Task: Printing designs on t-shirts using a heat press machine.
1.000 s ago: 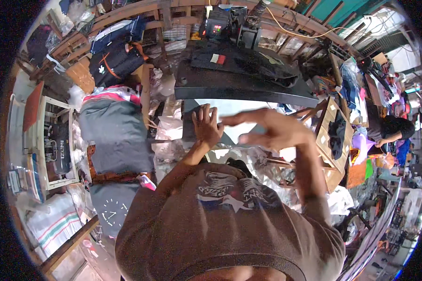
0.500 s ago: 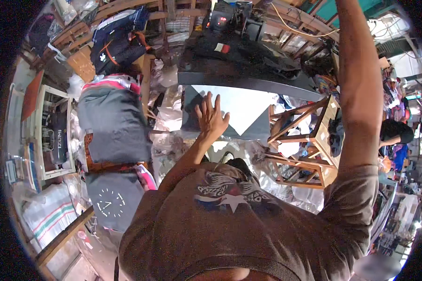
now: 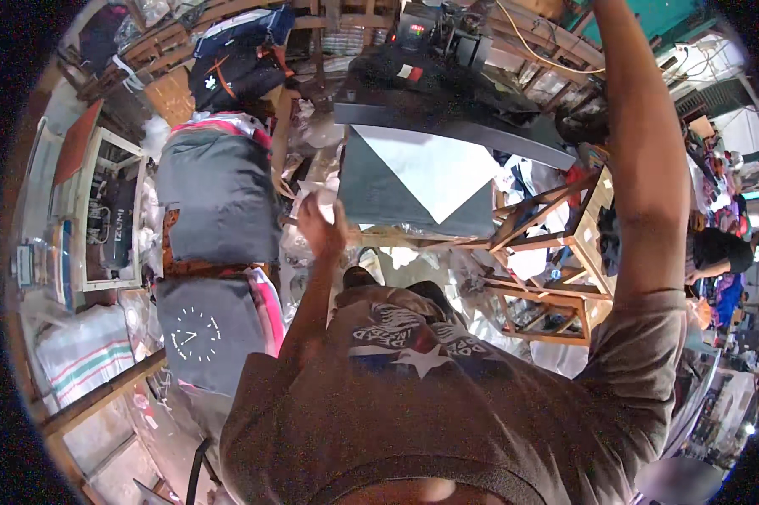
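Observation:
My left hand (image 3: 323, 231) is in the air just left of the press bed, near some crumpled clear plastic. Its thumb and fingers look apart, slightly blurred, with nothing plainly held. A dark grey cloth (image 3: 378, 192) covers the bed, and a white sheet (image 3: 434, 172) lies on it with one corner pointing toward me. Above their far edge hangs the black upper plate (image 3: 447, 126) of what looks like a heat press. My right arm (image 3: 649, 160) is raised high along the right side; its hand is beyond the top of the picture.
On the left, a stack of dark grey cloth (image 3: 220, 198) stands behind a grey printed piece (image 3: 211, 337) with a ring of white marks. A wooden frame (image 3: 556, 244) stands right of the press. Another person (image 3: 716, 252) is at the far right. A control box (image 3: 417, 32) sits behind the press.
My left hand has lifted off the white sheet and moved left and toward me, off the bed. The view has shifted slightly. My right arm stays raised.

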`<state>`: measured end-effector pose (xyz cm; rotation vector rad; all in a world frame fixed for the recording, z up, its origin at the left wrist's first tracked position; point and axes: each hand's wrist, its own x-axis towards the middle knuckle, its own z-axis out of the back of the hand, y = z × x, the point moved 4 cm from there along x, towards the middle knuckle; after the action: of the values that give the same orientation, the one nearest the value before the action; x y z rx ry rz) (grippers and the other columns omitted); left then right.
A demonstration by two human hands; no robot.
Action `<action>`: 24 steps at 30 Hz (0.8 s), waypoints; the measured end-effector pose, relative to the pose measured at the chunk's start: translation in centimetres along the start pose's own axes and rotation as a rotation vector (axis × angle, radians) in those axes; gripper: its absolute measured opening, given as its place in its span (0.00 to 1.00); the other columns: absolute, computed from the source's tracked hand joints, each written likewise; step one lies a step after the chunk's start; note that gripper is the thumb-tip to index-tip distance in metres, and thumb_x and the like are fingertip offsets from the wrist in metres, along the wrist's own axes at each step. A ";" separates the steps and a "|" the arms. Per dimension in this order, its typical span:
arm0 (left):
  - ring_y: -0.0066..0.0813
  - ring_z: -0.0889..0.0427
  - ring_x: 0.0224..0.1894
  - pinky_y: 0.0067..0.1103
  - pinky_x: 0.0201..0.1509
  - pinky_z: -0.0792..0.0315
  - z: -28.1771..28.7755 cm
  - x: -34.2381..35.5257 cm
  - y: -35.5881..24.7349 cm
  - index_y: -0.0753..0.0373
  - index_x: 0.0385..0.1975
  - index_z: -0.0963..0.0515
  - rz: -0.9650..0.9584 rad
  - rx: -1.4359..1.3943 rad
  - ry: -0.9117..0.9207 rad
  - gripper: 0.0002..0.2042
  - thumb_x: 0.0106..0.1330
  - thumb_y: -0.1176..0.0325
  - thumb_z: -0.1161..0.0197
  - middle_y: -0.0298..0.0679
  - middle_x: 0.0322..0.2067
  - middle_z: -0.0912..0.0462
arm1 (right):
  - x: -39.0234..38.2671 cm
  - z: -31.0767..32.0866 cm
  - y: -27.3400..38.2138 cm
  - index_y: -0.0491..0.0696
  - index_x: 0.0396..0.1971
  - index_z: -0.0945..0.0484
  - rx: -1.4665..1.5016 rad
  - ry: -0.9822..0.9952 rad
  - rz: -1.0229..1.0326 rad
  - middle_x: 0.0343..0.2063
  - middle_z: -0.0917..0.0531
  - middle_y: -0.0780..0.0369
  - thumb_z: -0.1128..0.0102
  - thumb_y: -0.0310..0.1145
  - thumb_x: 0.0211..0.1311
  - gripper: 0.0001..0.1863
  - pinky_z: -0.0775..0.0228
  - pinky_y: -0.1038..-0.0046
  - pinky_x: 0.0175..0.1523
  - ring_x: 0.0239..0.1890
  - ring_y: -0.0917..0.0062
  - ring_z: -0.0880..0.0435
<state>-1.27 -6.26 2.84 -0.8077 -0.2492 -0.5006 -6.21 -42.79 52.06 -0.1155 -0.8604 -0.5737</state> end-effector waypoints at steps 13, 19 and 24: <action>0.46 0.26 0.52 0.44 0.57 0.34 -4.9 -27.6 27.0 0.56 0.50 0.25 -0.280 0.554 0.154 0.21 0.61 0.52 0.42 0.45 0.49 0.23 | -17.2 3.8 6.3 0.45 0.28 0.21 0.145 -0.332 0.270 0.28 0.19 0.52 0.46 0.44 0.62 0.17 0.30 0.55 0.41 0.35 0.54 0.20; 0.45 0.25 0.52 0.41 0.58 0.32 3.1 -27.9 19.3 0.56 0.46 0.23 0.342 0.192 0.557 0.19 0.61 0.51 0.45 0.49 0.46 0.22 | -26.4 1.0 3.5 0.44 0.27 0.20 0.136 0.303 0.056 0.24 0.18 0.50 0.56 0.59 0.68 0.31 0.28 0.58 0.35 0.30 0.52 0.18; 0.51 0.21 0.49 0.39 0.55 0.28 5.6 -30.3 21.7 0.61 0.45 0.23 0.520 0.169 0.533 0.20 0.57 0.55 0.38 0.56 0.44 0.21 | -26.4 3.6 6.2 0.43 0.22 0.24 0.271 0.511 0.249 0.13 0.26 0.55 0.56 0.62 0.68 0.34 0.32 0.63 0.29 0.19 0.58 0.25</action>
<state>-16.11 20.64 -19.04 -0.5203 0.4019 -0.1840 -18.97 -25.07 35.62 0.1651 -0.4096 -0.2296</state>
